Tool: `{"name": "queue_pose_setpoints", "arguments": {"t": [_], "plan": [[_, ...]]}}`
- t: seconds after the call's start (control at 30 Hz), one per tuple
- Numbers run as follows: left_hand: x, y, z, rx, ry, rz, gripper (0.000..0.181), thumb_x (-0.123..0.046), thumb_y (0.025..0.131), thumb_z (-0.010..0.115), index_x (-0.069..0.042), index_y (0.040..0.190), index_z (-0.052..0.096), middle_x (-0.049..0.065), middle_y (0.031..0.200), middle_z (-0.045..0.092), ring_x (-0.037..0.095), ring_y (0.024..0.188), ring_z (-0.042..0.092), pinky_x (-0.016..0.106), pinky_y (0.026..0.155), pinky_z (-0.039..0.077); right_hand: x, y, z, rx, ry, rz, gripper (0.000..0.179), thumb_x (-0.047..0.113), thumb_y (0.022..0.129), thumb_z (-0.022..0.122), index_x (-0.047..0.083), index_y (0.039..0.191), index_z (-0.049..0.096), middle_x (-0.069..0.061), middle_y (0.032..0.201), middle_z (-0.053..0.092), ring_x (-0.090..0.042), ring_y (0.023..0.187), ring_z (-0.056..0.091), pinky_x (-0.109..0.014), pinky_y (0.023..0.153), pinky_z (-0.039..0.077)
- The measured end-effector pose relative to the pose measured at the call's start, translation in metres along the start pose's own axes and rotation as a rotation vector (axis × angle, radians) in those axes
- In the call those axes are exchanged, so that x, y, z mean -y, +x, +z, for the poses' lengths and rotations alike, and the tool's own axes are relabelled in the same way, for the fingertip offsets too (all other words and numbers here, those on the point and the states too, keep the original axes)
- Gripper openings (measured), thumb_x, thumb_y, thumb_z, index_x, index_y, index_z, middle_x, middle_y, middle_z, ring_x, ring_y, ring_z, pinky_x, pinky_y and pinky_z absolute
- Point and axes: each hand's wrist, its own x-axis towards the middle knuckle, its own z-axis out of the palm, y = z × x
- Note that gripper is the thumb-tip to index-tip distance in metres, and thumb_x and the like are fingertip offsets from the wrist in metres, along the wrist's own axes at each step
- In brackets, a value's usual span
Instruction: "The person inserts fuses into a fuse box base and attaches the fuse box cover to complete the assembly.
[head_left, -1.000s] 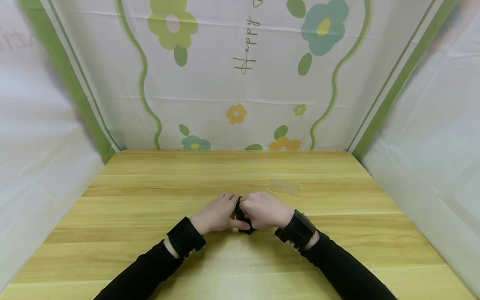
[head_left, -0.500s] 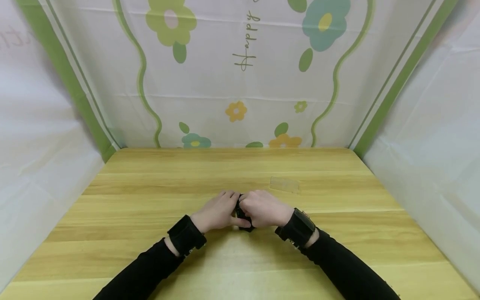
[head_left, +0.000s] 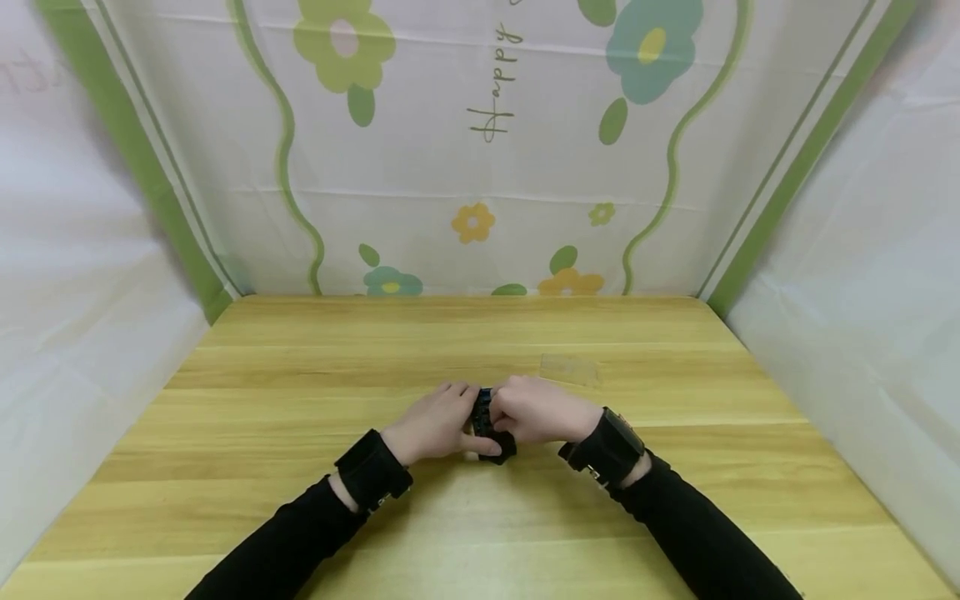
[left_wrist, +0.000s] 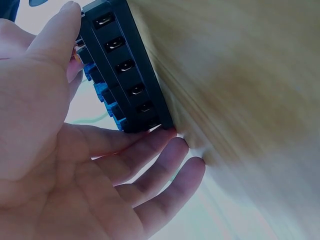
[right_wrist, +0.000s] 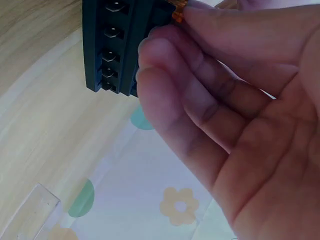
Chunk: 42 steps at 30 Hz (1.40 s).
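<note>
A black blade-fuse box (head_left: 482,408) stands on the table between my two hands. Its side has a row of slots with metal terminals, plain in the left wrist view on the box (left_wrist: 131,75), and blue fuses (left_wrist: 102,92) line its top. My left hand (head_left: 435,427) holds it, thumb at the near end and fingertips at the far end, touching the table. Over the box, my right hand (head_left: 543,410) pinches a small translucent orange fuse (right_wrist: 179,11) between thumb and forefinger. The fuse's lower part is hidden by the fingers, which curl beside the box.
A clear plastic cover (head_left: 568,369) lies flat on the wooden table (head_left: 300,517), just beyond my right hand. White fabric walls with printed flowers enclose the table at the back (head_left: 420,167) and both sides.
My right hand has shifted slightly right and away from the box, uncovering more of its top. The left hand keeps its hold, and the box stays in place.
</note>
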Motion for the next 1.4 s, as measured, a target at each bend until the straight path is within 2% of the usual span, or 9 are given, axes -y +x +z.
{"name": "queue_pose_setpoints", "arguments": {"t": [0.43,0.63,0.8,0.93,1.03,1.2,1.4], "plan": [[-0.001,0.0,0.0,-0.009,0.006,0.013,0.083,-0.063,0.082,0.069,0.001,0.131,0.054,0.018,0.119,0.058,0.033,0.11,0.055,0.042,0.09,0.049,0.005,-0.002,0.001,-0.046,-0.017,0.012,0.033,0.0,0.087,0.067,0.016,0.059,0.063,0.01,0.062,0.04,-0.005,0.057,0.033,-0.017,0.052,0.031],[-0.002,0.0,0.001,-0.02,0.002,0.03,0.079,-0.062,0.081,0.07,0.001,0.127,0.056,0.017,0.115,0.059,0.033,0.109,0.055,0.041,0.09,0.048,0.006,-0.002,0.004,-0.079,-0.053,0.02,0.04,-0.005,0.083,0.065,0.02,0.055,0.051,0.01,0.061,0.034,-0.005,0.056,0.028,-0.016,0.05,0.027],[-0.002,0.0,0.002,-0.024,-0.01,0.024,0.071,-0.061,0.081,0.072,-0.003,0.121,0.058,0.013,0.11,0.059,0.031,0.105,0.055,0.04,0.086,0.048,0.009,0.0,0.008,-0.111,-0.113,0.003,0.044,-0.006,0.079,0.065,0.02,0.056,0.037,0.009,0.061,0.024,-0.007,0.057,0.02,-0.019,0.051,0.021],[-0.002,0.0,0.002,-0.022,-0.018,0.012,0.069,-0.061,0.081,0.072,-0.005,0.12,0.059,0.01,0.108,0.059,0.029,0.101,0.055,0.039,0.083,0.048,0.009,0.001,0.008,-0.114,-0.129,-0.009,0.047,-0.005,0.08,0.065,0.019,0.057,0.033,0.007,0.062,0.021,-0.008,0.057,0.018,-0.021,0.051,0.018],[-0.002,0.0,0.001,-0.012,-0.018,0.001,0.075,-0.062,0.081,0.07,-0.003,0.126,0.057,0.013,0.114,0.059,0.03,0.106,0.055,0.04,0.086,0.049,0.008,0.0,0.005,-0.082,-0.106,-0.005,0.045,-0.005,0.083,0.066,0.019,0.056,0.04,0.008,0.061,0.026,-0.007,0.056,0.022,-0.02,0.051,0.021],[-0.001,-0.001,0.001,-0.006,-0.004,-0.007,0.085,-0.063,0.082,0.069,0.002,0.135,0.051,0.019,0.124,0.057,0.035,0.114,0.054,0.044,0.092,0.048,0.004,-0.001,0.001,-0.038,-0.065,0.006,0.034,0.004,0.087,0.073,0.019,0.059,0.059,0.01,0.061,0.042,-0.005,0.054,0.035,-0.018,0.052,0.034],[-0.001,-0.001,0.0,-0.003,0.003,0.002,0.086,-0.063,0.082,0.069,0.003,0.135,0.051,0.02,0.124,0.057,0.035,0.116,0.053,0.044,0.094,0.048,0.003,-0.002,0.0,-0.028,-0.083,0.029,0.034,0.014,0.086,0.077,0.023,0.059,0.058,0.011,0.061,0.045,-0.003,0.053,0.041,-0.017,0.052,0.04]]}}
